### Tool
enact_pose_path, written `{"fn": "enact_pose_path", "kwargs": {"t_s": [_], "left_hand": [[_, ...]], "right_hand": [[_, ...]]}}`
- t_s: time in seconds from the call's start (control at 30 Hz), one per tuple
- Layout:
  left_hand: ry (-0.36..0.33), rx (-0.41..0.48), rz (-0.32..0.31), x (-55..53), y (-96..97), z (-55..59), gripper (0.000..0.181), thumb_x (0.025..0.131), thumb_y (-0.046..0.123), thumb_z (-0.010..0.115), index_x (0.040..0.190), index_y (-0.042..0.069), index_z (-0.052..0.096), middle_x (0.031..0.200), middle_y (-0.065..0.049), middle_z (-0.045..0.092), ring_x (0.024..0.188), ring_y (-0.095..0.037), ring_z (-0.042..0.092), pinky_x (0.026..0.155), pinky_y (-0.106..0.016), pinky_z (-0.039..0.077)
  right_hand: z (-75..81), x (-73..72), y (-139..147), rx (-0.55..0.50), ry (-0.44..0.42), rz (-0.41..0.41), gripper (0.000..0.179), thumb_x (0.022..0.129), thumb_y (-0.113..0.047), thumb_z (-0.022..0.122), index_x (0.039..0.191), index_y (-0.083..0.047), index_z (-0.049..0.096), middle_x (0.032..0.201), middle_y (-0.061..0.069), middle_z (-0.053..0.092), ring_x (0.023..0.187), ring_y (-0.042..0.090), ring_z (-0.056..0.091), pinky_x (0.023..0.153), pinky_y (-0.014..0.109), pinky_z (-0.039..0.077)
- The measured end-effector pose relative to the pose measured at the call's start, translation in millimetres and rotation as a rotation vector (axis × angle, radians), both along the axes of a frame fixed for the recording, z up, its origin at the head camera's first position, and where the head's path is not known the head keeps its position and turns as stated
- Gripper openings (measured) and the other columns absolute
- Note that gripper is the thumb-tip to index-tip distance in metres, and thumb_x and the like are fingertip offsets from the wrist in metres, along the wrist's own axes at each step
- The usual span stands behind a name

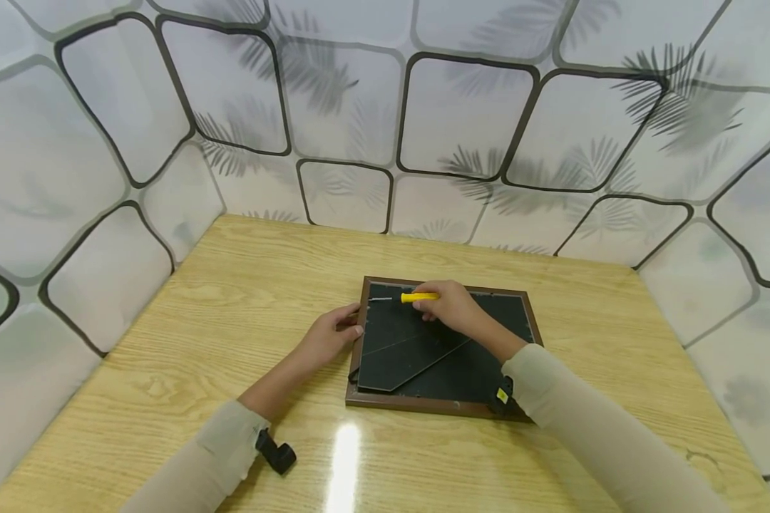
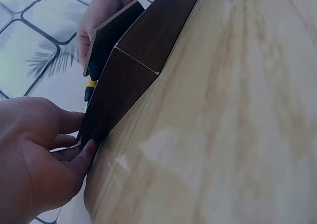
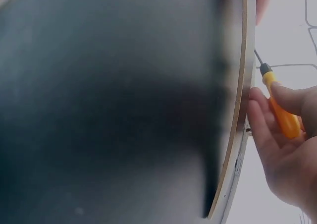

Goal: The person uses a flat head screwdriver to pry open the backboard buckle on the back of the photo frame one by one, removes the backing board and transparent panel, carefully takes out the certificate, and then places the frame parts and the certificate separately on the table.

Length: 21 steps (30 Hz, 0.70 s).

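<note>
A brown picture frame [image 1: 417, 407] lies face down on the table, its black backing board [image 1: 394, 356] showing with an easel-stand flap. My right hand [image 1: 452, 308] holds a yellow-handled screwdriver [image 1: 418, 297] over the board's upper left part. The thin shaft points left, its tip close to the frame's left side. In the right wrist view, thumb and fingers wrap the handle of the screwdriver [image 3: 283, 110]. My left hand [image 1: 327, 338] grips the frame's left side. In the left wrist view, the thumb and fingers of that hand [image 2: 39, 154] pinch the brown moulding [image 2: 129, 70].
The wood-grain table [image 1: 231, 306] extends around the frame on all sides. A patterned wall covering [image 1: 346, 128] rises at the back and both sides. A black wrist-camera mount [image 1: 276, 452] sits on the left sleeve, another [image 1: 504, 396] on the right, close over the frame's lower right corner.
</note>
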<state>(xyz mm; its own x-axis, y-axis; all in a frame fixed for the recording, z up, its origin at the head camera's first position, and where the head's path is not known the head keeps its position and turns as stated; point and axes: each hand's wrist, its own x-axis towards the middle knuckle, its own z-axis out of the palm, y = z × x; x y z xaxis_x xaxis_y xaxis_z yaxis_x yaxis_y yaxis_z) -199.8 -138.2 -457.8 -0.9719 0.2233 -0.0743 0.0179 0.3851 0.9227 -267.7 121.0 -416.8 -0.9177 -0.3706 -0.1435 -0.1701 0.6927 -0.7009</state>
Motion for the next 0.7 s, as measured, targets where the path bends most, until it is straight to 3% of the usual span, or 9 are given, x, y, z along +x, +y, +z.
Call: {"fn": "enact_pose_path", "kwargs": {"t_s": [0.37, 0.7], "left_hand": [[0.005, -0.008, 0.003, 0.0, 0.3, 0.0, 0.056, 0.101, 0.009, 0.060, 0.153, 0.002, 0.041, 0.141, -0.022, 0.057, 0.130, -0.035, 0.055, 0.107, -0.048, 0.047], [0.007, -0.004, -0.004, 0.7, 0.0, 1.2, 0.056, 0.101, 0.010, 0.060, 0.154, 0.004, 0.041, 0.144, -0.020, 0.056, 0.131, -0.034, 0.054, 0.108, -0.048, 0.046]], "right_hand": [[2.5, 0.7, -4, -0.102, 0.069, -0.001, 0.033, 0.096, -0.015, 0.069, 0.128, -0.007, 0.068, 0.116, 0.013, 0.072, 0.098, 0.021, 0.073, 0.085, 0.035, 0.060], [5.4, 2.5, -12, -0.109, 0.186, -0.034, 0.027, 0.093, -0.023, 0.074, 0.119, -0.014, 0.072, 0.117, 0.008, 0.070, 0.093, 0.022, 0.066, 0.084, 0.038, 0.058]]}}
